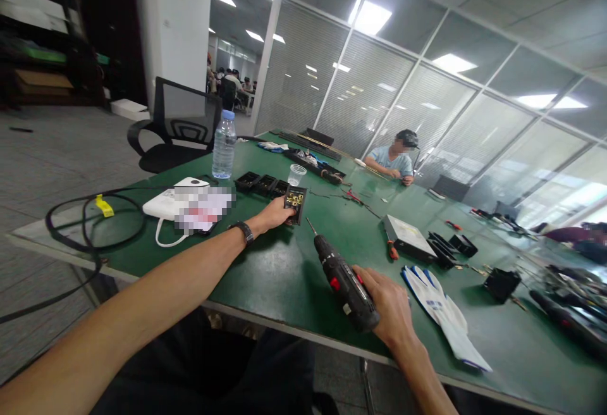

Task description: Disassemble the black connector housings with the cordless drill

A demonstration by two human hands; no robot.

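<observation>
My left hand (pixel 275 214) is closed on a small black box (pixel 295 203) with brass-coloured metal parts inside, and its open face is turned toward me. My right hand (pixel 386 304) wraps around a black cordless drill (pixel 344 282) with red buttons. The drill's long thin bit points up and left toward the box, with a gap between them. Behind my left hand stands a row of similar black boxes (pixel 265 184). A white work glove (pixel 441 314) with blue edging lies to the right of my right hand.
A water bottle (pixel 224 146), a clear plastic cup (pixel 296 175) and a white power bank (pixel 164 198) with cables stand on the green table (pixel 265 276). To the right lie a silver metal case (pixel 408 238), black parts and another drill (pixel 569 320). A person (pixel 393 159) sits across the table.
</observation>
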